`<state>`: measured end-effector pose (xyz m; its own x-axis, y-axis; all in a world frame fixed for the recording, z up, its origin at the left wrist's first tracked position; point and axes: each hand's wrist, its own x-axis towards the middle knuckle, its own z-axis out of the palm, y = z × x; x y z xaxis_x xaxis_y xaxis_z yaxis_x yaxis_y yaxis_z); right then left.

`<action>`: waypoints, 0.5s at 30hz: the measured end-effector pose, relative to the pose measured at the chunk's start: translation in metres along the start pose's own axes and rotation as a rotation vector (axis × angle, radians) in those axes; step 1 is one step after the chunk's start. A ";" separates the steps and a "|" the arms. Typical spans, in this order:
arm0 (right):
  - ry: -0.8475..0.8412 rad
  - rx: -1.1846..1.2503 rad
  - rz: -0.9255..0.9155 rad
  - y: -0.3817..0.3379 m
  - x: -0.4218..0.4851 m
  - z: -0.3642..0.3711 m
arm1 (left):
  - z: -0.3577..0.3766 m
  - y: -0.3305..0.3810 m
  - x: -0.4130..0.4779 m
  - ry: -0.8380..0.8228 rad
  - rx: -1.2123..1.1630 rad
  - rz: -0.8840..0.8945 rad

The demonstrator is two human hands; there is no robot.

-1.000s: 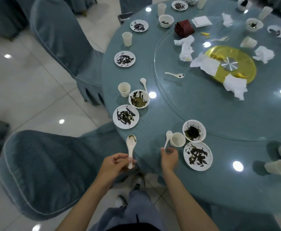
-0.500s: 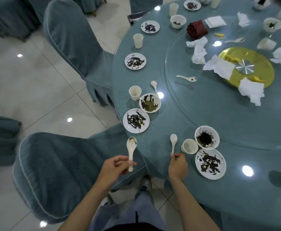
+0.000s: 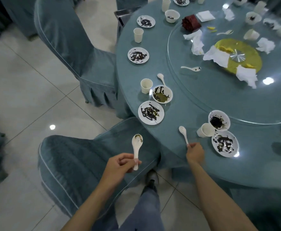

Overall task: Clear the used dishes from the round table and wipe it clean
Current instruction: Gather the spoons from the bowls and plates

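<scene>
Gripping soiled spoon (image 3: 137,146), left hand (image 3: 119,165); right hand (image 3: 195,152) pinches small spoon (image 3: 183,134) over table (image 3: 178,114).

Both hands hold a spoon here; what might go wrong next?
1. The soiled white spoon in the left hand hangs off the round blue table, above the blue-grey fabric chair cover; its greenish residue might drip there.
2. The right hand pinches only the handle tip of the cleaner white spoon, so it may slip, and the white paper cup beside it could get knocked.
3. With both hands occupied, stacking the smeared white plate looks awkward.
</scene>
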<state>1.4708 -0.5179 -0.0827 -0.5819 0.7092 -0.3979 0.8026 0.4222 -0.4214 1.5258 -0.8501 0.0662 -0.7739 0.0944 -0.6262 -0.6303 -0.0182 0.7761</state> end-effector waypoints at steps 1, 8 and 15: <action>0.004 0.002 0.014 0.002 -0.003 0.001 | -0.010 -0.003 -0.001 -0.004 -0.001 -0.001; 0.010 0.010 0.035 0.014 -0.015 0.007 | -0.046 -0.015 -0.006 -0.007 0.008 -0.051; 0.014 0.157 0.043 0.014 -0.018 -0.001 | -0.029 0.006 0.009 -0.014 0.077 -0.064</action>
<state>1.4924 -0.5241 -0.0802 -0.5446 0.7328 -0.4078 0.7960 0.2986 -0.5265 1.5130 -0.8783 0.0633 -0.7308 0.1064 -0.6743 -0.6716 0.0647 0.7381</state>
